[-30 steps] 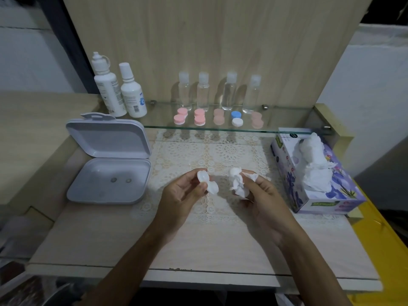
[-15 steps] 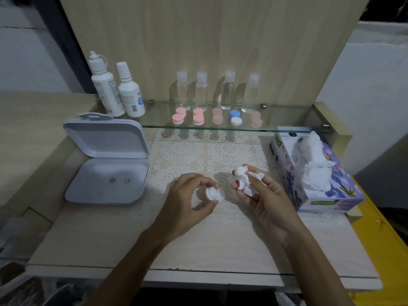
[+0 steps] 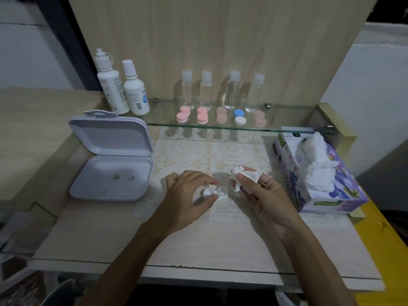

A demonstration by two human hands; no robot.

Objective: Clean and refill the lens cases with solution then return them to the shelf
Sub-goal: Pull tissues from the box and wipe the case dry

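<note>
Both hands work over the lace-covered counter: the left hand pinches an open white lens case between thumb and fingers, while the right hand, just beside it, grips a crumpled tissue.

Just one view here, a wide-angle camera worn on the person's head, looking forward and down over the desk. It sits pretty close, so both forearms come in from the bottom edge and the left hand and right hand land near the middle of the frame. The view faces the wooden back panel straight on, with the glass shelf running across just above centre. The wide lens bends things at the edges, so the tissue box on the right and the open grey case on the left look splayed outward. There's no second view to share anything with.
</note>
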